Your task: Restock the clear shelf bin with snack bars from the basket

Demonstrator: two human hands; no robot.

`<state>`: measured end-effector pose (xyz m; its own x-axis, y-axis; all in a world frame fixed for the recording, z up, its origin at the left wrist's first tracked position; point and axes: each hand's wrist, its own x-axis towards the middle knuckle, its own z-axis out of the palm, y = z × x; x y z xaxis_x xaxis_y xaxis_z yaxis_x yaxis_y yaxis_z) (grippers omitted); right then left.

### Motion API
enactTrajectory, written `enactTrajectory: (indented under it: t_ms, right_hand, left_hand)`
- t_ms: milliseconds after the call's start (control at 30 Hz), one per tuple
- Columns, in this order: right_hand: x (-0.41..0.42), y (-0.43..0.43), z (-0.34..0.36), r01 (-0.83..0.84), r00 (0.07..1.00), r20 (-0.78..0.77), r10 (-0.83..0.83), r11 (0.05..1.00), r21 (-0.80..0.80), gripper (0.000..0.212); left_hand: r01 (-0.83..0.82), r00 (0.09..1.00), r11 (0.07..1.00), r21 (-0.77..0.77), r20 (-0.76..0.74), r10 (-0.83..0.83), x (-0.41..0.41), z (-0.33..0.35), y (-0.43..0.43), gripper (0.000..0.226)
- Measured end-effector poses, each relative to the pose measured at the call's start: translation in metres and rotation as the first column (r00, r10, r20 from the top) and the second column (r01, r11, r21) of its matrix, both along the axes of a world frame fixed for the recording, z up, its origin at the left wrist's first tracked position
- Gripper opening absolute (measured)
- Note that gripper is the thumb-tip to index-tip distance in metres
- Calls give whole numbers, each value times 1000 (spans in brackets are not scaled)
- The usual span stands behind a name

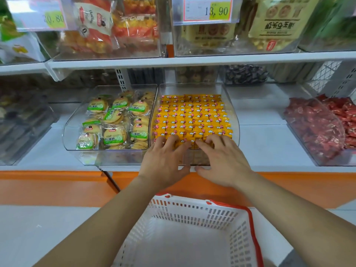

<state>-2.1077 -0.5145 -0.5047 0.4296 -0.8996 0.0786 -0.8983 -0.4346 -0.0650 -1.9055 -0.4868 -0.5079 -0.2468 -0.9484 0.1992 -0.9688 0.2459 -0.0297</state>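
Two hands are down on the front row now, left hand [163, 157] and right hand [221, 158] side by side at the centre of the frame, fingers [174, 140] spread and nearly flat on the yellow snack bars [192, 116], pressing rather than gripping, thumbs hanging down the front wall. Those bars fill the clear bin [234, 112] in tidy rows, right beside the bin of green-label biscuits [113, 120]. Down at the bottom of the frame the white basket [192, 211] shows only bare floor, so the job looks close to finished. Small, light, foil-wrapped pieces, likely slippery and quick to slide out of line; best pinched across the short sides, or nudged flat from above.
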Motion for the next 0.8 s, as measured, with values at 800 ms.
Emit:
enactTrajectory:
  t_ms: [800]
  right_hand:
    - [4,-19,-9,12,999,-51,-9,998,59,86]
  left_hand:
    - [0,1000,995,103,-16,1,-5,-15,-26,65]
